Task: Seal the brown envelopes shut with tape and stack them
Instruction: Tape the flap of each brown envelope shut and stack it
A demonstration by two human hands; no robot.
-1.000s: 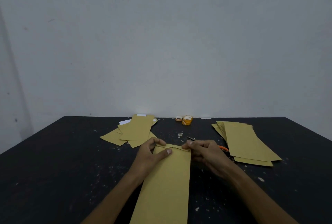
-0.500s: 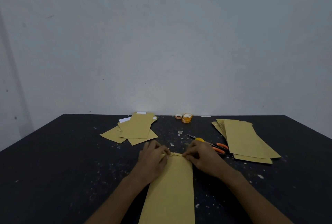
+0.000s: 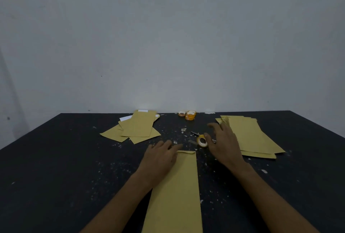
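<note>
A: Where is the brown envelope [image 3: 177, 186] being kept?

B: It is being kept flat and lengthwise on the black table [image 3: 56, 158]. Its near end is being cut off by the lower edge of the view, and its flap is being shown folded down at the far end.

A: How is it being held?

B: Its far left corner is being pressed by the left hand [image 3: 160, 158]. This hand is being laid palm down, with the fingers straight and close together.

A: And the right hand [image 3: 224, 145]?

B: It is being held just beyond the far right corner of the envelope, with the fingers spread apart. Its thumb is being seen right at the rim of a yellow tape roll [image 3: 202, 140], which is lying just beyond that same corner. The hand is being blurred, so it cannot be told whether the roll is being touched.

A: What else is being seen around the envelope?

B: A dark pointed blade [image 3: 195, 133] is being shown just beyond the roll. To the right of the envelope a pile of brown envelopes [image 3: 250, 135] is being partly covered by the right hand. Beyond the envelope and to its left a looser pile [image 3: 138, 127] is being shown, with white paper [image 3: 126, 118] under its far side. Far beyond the envelope, at the back edge of the table, two more tape rolls [image 3: 190, 116] are being kept side by side.
</note>
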